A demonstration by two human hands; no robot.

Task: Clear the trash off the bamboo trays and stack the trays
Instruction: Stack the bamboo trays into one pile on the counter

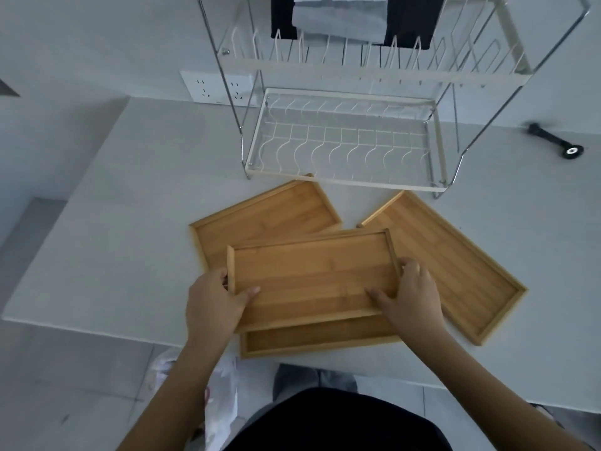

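Note:
Several bare bamboo trays lie on the white table. I hold the middle tray (pixel 312 275) by its short ends: my left hand (pixel 214 297) grips the left end, my right hand (pixel 413 294) the right end, thumbs on its inner face. It sits above another tray (pixel 312 343) at the table's near edge, partly covering it. A third tray (pixel 270 213) lies behind to the left, partly under the held one. A fourth tray (pixel 455 265) lies angled to the right. No trash shows on any tray.
A two-tier white wire dish rack (pixel 341 141) stands just behind the trays. A black tool (pixel 556 141) lies at the far right. A wall socket (pixel 214 87) is behind the rack. A white plastic bag (pixel 221 402) hangs below the table's near edge, by my left arm.

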